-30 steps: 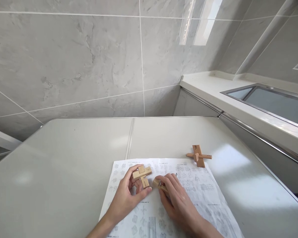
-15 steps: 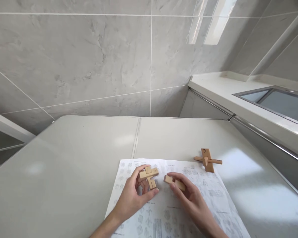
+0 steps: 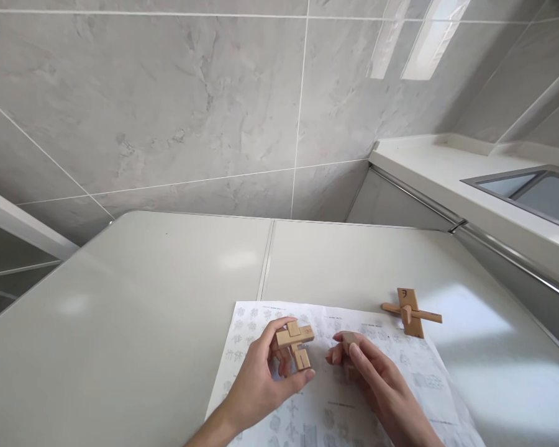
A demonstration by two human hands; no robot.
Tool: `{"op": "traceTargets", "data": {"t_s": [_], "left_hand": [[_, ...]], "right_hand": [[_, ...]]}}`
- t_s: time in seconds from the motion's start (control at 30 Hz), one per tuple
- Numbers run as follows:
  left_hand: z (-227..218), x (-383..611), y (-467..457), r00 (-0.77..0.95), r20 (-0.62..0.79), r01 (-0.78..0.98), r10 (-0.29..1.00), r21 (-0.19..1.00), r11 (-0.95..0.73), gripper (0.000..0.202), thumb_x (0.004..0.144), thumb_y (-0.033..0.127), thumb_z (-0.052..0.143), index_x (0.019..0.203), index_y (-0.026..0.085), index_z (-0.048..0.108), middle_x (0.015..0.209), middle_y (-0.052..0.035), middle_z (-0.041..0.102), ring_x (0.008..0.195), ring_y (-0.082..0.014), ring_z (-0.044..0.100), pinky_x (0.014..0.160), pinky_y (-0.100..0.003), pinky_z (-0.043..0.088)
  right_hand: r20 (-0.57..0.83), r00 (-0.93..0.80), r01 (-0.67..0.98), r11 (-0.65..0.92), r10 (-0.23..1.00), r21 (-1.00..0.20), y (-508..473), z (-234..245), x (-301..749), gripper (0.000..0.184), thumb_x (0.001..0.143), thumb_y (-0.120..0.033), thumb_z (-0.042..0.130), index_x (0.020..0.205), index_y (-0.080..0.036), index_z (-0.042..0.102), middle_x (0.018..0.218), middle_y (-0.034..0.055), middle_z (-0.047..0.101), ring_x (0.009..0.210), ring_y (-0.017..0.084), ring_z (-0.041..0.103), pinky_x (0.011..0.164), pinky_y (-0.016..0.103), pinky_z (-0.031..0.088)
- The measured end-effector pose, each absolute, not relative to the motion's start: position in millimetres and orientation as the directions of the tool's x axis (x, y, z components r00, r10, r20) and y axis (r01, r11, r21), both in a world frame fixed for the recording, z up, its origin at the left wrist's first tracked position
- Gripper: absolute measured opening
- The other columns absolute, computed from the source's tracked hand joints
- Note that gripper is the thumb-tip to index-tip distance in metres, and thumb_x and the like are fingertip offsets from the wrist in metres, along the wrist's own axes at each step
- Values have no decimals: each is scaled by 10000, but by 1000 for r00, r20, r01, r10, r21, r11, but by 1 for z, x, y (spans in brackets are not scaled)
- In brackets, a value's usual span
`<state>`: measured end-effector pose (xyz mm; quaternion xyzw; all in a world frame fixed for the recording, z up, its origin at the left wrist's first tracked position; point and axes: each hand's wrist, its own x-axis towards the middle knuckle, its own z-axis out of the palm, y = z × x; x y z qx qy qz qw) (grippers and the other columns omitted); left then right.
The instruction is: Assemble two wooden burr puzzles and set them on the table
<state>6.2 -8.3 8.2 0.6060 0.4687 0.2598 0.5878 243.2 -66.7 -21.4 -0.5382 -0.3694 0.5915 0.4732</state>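
Observation:
My left hand is closed around a partly assembled wooden puzzle of crossed blocks, held just above a printed instruction sheet. My right hand is closed on a single wooden puzzle piece, whose end shows between the fingertips, a short gap to the right of the assembly. A second wooden puzzle, a flat block crossed by a thin rod, rests on the table at the sheet's far right corner.
The sheet lies on a pale grey table with a centre seam. A grey tiled wall stands behind. A white counter with a recessed sink runs along the right.
My right hand pulled the single piece away from the assembly and turned it end-on in the fingers. The camera view swung left, so everything sits further right in the picture.

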Motion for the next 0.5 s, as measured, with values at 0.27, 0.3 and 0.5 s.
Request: {"op": "traceTargets", "data": {"t_s": [0.27, 0.3, 0.5], "left_hand": [[13, 8, -10, 459, -287, 303, 841, 940, 155, 687, 867, 392, 864, 1465, 289, 540, 1084, -47, 704, 945, -249, 681, 849, -365, 556], [14, 9, -10, 461, -293, 311, 838, 937, 156, 681, 867, 387, 863, 1461, 289, 544, 1078, -44, 707, 938, -247, 679, 848, -365, 555], [15, 10, -10, 479, -289, 323, 828, 936, 140, 663, 871, 338, 850, 1457, 304, 542, 1160, -50, 733, 970, -245, 684, 877, -364, 555]], "right_hand": [[-296, 86, -155, -281, 951, -947, -71, -7, 239, 505, 894, -751, 763, 1027, -265, 799, 1032, 65, 666, 896, 260, 603, 748, 316, 504], [-321, 66, -169, -306, 945, -937, -71, -7, 238, 514, 894, -753, 761, 1031, -258, 788, 995, 60, 660, 853, 247, 589, 730, 317, 492], [-290, -62, -243, -297, 955, -924, -70, -9, 230, 480, 939, -700, 753, 1029, -235, 673, 775, -14, 546, 738, 190, 509, 705, 302, 431]]}}
